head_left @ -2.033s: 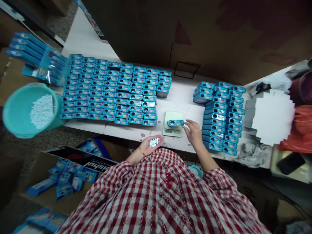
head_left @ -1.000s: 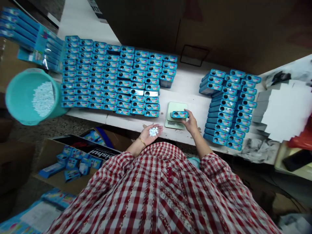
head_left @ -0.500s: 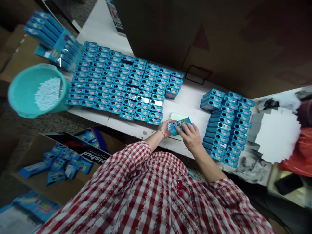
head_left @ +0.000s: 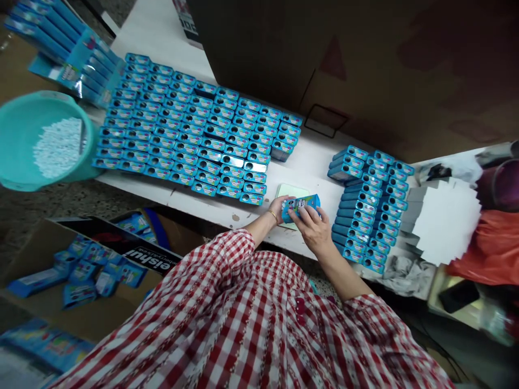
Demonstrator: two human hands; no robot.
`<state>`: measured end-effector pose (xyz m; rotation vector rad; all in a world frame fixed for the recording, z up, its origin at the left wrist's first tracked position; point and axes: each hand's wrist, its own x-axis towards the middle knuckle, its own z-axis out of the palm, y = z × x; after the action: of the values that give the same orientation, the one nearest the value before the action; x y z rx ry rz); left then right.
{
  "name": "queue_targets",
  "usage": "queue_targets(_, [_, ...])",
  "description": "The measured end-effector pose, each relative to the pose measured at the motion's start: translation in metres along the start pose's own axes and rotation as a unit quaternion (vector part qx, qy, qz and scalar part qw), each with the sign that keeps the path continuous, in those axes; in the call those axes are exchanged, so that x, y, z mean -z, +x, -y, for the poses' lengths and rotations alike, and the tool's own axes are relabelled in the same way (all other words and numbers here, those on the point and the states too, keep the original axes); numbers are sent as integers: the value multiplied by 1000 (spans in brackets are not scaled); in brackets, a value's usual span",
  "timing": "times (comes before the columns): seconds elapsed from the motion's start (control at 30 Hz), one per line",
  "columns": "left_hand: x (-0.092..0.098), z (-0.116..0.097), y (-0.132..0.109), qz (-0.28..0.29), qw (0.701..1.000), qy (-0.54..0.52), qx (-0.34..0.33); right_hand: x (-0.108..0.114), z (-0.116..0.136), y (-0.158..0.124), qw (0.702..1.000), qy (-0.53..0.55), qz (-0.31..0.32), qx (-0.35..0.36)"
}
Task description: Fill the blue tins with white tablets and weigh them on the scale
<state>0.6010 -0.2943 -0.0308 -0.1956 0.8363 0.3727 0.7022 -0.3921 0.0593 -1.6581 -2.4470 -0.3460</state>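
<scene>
Small flat rectangular blue tin (head_left: 302,205) with colourful print on its top face. It is tilted and lifted off the bench, gripped at its ends by left hand (head_left: 279,208) and right hand (head_left: 314,227). Sits just above pale green scale (head_left: 288,190), near the bench's front edge.

Scale (head_left: 288,190) beneath tin (head_left: 302,205); tin rows (head_left: 182,135) left, stack (head_left: 371,205) right, basin (head_left: 16,124) far left.

Both hands hold one blue tin (head_left: 300,207) over the pale scale (head_left: 290,190): left hand (head_left: 279,208) at its end, right hand (head_left: 314,229) on top, between two tin groups on the desk (head_left: 308,162)
</scene>
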Motion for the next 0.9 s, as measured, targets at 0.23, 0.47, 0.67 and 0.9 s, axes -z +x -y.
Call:
queue_targets(0.23, [-10,2,-3,21,1000,-4,23,4,0,-4,1000,-8,-16,-14])
queue_targets(0.47, [-15,5,-4,0,999,-17,30,5,-6,-14,996,14,-28,-80])
queue_targets(0.67, [-18,6,-5,-6,999,-13,31,1,-4,-21,992,27,-23,-118])
queue_targets(0.9, [-19,11,1,1,1000,-16,11,7,-5,-22,979,75,-30,-189])
